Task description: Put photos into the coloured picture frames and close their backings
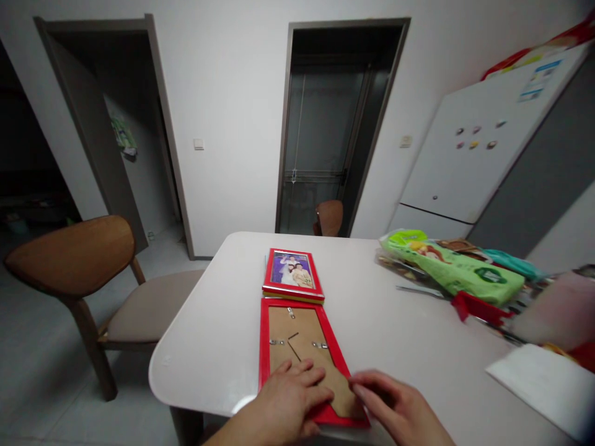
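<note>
A red picture frame (264,334) lies face down on the white table, its brown backing board (304,325) showing. Small metal clips sit along the board's top and sides. My left hand (297,393) rests on the lower left of the board, fingers stretched out and slightly apart. At the frame's lower right edge my right hand (395,402) is closed, thumb and forefinger pinching the rim; whether a small part is between them I cannot tell. Just beyond lies a second red frame (317,279), face up, with a photo of people (292,271) in it; it appears stacked on other frames.
The white table (204,353) has a rounded left corner. On its right lie a green package (465,269), a red plastic item (481,310) and a white sheet (543,378). A wooden chair (158,303) stands at left, another chair (329,218) behind the table. A fridge (465,167) is at right.
</note>
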